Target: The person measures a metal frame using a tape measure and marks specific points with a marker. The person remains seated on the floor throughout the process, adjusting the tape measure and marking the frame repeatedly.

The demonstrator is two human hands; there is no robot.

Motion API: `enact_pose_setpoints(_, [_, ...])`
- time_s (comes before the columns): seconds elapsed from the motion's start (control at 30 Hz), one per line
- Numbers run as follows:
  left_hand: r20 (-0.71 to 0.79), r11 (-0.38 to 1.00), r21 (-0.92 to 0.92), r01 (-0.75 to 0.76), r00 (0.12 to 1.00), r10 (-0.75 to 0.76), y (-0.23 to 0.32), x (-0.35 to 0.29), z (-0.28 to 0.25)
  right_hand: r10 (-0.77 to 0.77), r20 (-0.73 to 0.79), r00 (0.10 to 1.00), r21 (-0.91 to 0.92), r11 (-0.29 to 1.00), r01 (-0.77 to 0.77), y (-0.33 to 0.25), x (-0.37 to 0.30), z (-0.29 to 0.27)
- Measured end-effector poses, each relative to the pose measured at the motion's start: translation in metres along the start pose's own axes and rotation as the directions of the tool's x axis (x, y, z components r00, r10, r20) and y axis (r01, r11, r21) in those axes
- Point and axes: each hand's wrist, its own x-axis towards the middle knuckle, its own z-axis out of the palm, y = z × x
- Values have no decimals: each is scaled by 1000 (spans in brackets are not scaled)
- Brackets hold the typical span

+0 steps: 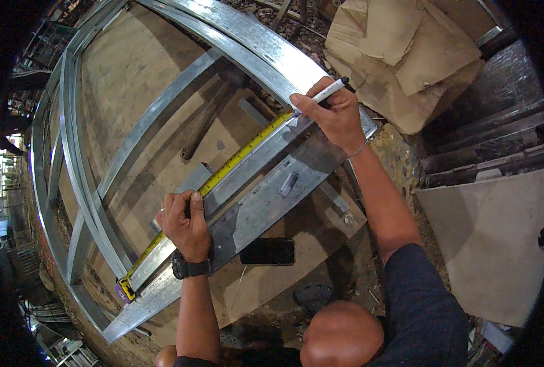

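A yellow tape measure point(238, 159) is stretched along a silvery metal bar point(247, 174) of a large frame. Its purple and yellow case point(125, 290) rests at the lower left end. My left hand point(185, 225), with a dark watch at its wrist, is closed on the blade and the bar's edge partway along. Between the fingers of my right hand point(336, 116) is a white marker point(330, 90), dark end upward, tip down at the tape's upper right end. A small dark purple cap-like piece point(289, 183) lies on the wide metal beam point(253, 214) nearer me.
More metal bars point(143, 122) of the frame curve across the left and far side. A hammer point(205, 122) lies on the brown board point(137, 55) inside it. Near me is a black phone point(267, 251). Crumpled cardboard point(406, 55) and a pale panel point(486, 244) lie to the right.
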Motion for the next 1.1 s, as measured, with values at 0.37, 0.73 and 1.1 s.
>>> enact_pose_setpoints(0.37, [0,1000,3,-22,1000,22,-4,0,1,-13,31,999,-33,999,14,0,0,1])
enact_pose_setpoints(0.73, [13,1000,12,-6,1000,6,-3,0,-1,-31,56,998,-36,999,33,1,1,3])
enact_pose_setpoints(1.1, [14,1000,16,14,1000,-15,-1,0,-1,19,16,1000,-13,1000,-18,2,1,2])
